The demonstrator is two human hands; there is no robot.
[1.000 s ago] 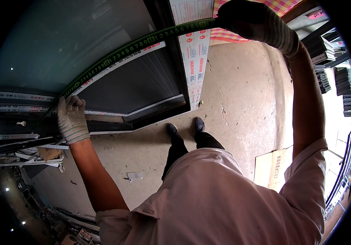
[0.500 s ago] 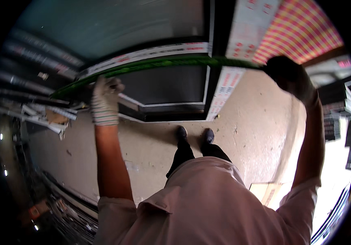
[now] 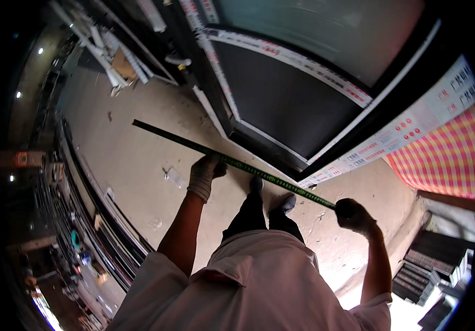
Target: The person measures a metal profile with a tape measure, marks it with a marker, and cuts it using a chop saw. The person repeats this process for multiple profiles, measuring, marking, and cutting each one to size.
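Note:
I hold a long thin green strip [image 3: 259, 172] level in front of me, above the concrete floor [image 3: 138, 160]. My left hand [image 3: 205, 172], in a white glove, grips it near its middle. My right hand [image 3: 354, 215], in a dark glove, grips its right end. The strip's free left end [image 3: 136, 122] reaches out over the floor. My two dark shoes [image 3: 273, 196] show below the strip, and my pale shirt [image 3: 259, 281] fills the lower middle.
A dark framed glass panel [image 3: 287, 105] with taped edges lies ahead. Loose profiles and scraps [image 3: 110, 60] lie at the upper left. Long racks of bars [image 3: 94, 220] run along the left. A red-and-yellow checked cloth [image 3: 447, 160] hangs right, stacked dark sections [image 3: 425, 265] below it.
The view has swung round. The strip has come down from overhead to about waist height, and my left hand now grips it nearer the middle; both hands still hold it.

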